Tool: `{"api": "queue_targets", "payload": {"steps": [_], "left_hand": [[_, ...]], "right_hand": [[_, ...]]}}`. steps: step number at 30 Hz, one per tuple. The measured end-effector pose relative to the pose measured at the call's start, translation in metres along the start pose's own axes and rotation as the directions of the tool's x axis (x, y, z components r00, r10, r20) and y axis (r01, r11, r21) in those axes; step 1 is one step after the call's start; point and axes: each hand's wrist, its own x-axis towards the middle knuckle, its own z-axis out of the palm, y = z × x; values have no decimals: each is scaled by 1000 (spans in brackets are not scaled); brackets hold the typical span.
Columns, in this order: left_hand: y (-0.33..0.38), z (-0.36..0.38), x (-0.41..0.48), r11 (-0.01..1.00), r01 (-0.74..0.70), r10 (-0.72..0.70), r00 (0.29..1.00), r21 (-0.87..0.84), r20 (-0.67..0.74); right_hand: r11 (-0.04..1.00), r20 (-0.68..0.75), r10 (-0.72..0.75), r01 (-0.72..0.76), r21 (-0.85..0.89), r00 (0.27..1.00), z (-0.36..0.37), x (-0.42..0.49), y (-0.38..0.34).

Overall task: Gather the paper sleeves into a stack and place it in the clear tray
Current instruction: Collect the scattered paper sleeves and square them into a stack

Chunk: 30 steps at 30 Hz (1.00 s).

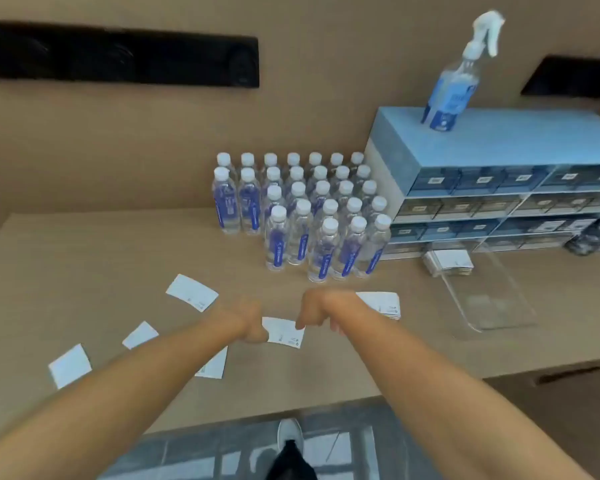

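Observation:
Both my hands meet over one white paper sleeve (284, 331) at the table's middle. My left hand (246, 322) grips its left end and my right hand (317, 311) pinches its right edge. A small stack of sleeves (385, 304) lies just right of my right hand. Loose sleeves lie at the left: one (192, 292) farther back, one (140, 335), one (70, 365) near the front, and one (215, 367) partly under my left forearm. The clear tray (492, 299) sits at the right, with a stack of sleeves (449, 262) at its far end.
Several water bottles (302, 216) stand in rows behind my hands. A blue drawer unit (499, 188) with a spray bottle (454, 84) on top stands at the back right. The table's front edge (291, 407) runs below my arms, with floor and a shoe beyond.

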Motion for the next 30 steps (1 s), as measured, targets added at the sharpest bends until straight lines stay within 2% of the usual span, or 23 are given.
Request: {"api": "queue_targets", "payload": {"steps": [1,4,7,9,12,15,19,21,24,30], "left_hand": [[0,6,7,1000,-4,4,1000,-4,10],[-3,30,31,991,66,-66,998,-112,4],[-12,49,51,926,192,-208,978,-325,-14],[-12,56,56,839,274,-308,951,-470,4],[-5,63,61,728,313,-370,928,-610,35],[2,67,64,610,345,-423,903,-713,75],[3,68,68,381,388,-481,858,-839,178],[-2,68,70,295,393,-485,847,-871,218],[-14,63,73,243,332,-464,865,-912,191],[-81,45,78,58,181,-511,850,-982,126]], "right_hand": [[1000,7,-16,16,-21,1000,6,7,1],[998,11,-10,10,58,1000,29,37,8],[948,-19,28,-21,317,999,50,65,14],[847,-110,117,-41,531,987,64,74,13],[765,-219,213,-23,643,952,83,75,4],[689,-213,281,-43,723,936,93,78,-4],[617,-150,347,-105,780,926,93,85,-9],[550,-124,378,-115,828,917,90,89,-11],[448,-99,379,-89,889,920,82,91,-21],[376,-111,310,-15,927,944,59,98,-78]]}}
